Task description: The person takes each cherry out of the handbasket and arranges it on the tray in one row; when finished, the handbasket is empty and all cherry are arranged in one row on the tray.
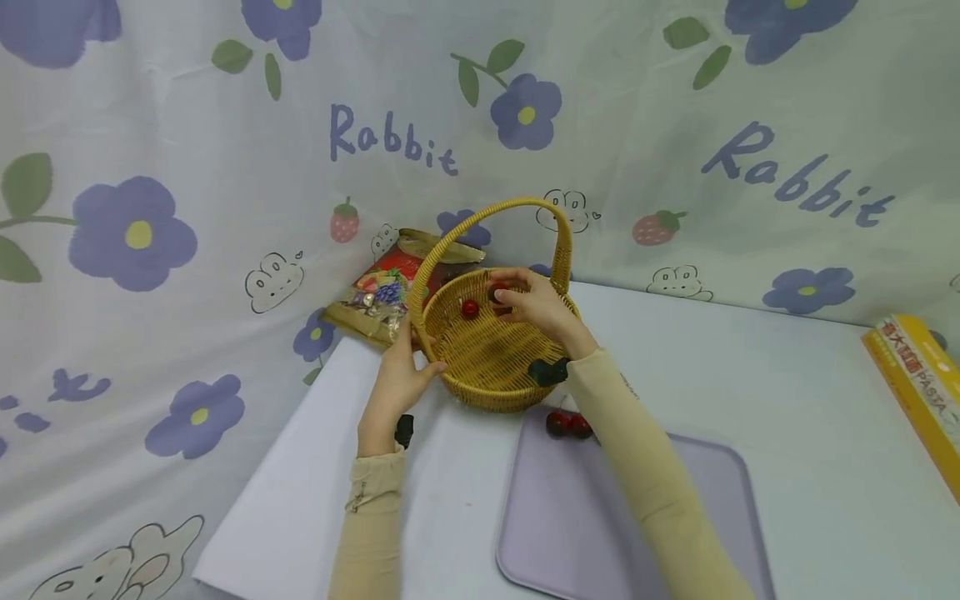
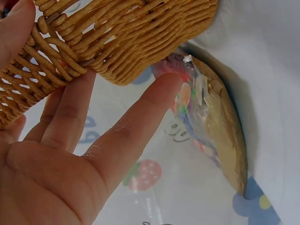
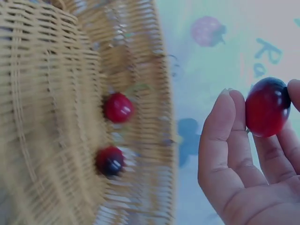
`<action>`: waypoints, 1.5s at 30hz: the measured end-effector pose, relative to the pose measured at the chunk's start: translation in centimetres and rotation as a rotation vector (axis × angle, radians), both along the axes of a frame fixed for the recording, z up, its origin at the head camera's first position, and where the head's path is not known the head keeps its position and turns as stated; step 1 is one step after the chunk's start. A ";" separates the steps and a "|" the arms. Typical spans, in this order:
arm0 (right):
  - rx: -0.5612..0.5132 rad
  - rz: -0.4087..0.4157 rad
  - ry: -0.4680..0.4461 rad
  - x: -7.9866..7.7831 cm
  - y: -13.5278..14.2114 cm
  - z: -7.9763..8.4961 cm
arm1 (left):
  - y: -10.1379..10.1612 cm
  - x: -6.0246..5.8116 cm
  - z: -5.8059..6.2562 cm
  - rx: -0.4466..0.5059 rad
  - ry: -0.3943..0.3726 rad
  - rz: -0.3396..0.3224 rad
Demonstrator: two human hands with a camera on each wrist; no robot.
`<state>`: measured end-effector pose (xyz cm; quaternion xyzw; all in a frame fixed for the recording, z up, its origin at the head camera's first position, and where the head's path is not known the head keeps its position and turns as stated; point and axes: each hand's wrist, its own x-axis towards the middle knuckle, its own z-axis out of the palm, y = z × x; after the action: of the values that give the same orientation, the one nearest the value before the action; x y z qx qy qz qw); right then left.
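Observation:
A round wicker basket (image 1: 495,396) with a tall arched handle stands on the table, tilted a little. My left hand (image 1: 397,383) grips its left side, thumb at the rim and fingers against the outer wall; in the left wrist view the index finger (image 2: 136,124) points away straight. Over the basket, my right hand (image 1: 536,307) pinches a dark red cherry (image 3: 268,107) between thumb and fingers. Inside the basket lie a bright red cherry (image 3: 118,108) and a darker one (image 3: 110,161), both near the wall. Two more cherries (image 1: 557,423) rest at the lilac tray's far edge.
The lilac tray (image 1: 555,517) lies in front of the basket, partly under the right sleeve. Behind the basket to the left leans a red and gold packet (image 1: 375,300). A yellow pasta box (image 1: 918,392) is at the far right. A printed curtain hangs behind the white table.

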<state>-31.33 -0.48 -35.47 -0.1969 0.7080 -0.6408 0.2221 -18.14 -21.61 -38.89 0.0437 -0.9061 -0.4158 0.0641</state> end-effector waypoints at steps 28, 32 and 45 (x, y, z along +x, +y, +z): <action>0.509 -0.190 0.623 9.4 17.6 -3.8 | 0.2 -0.2 0.0 -0.020 -0.014 -0.030; 0.563 -0.174 0.616 10.7 19.3 -5.5 | -0.1 -0.1 0.1 -0.022 -0.012 -0.026; 0.685 -0.088 0.804 12.7 20.1 -8.8 | 0.1 -0.4 0.0 -0.027 -0.018 -0.025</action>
<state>-18.68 19.60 -44.25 -0.3135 0.9136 -0.2556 -0.0422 -18.50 -21.55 -38.88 0.0354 -0.9126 -0.4041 0.0516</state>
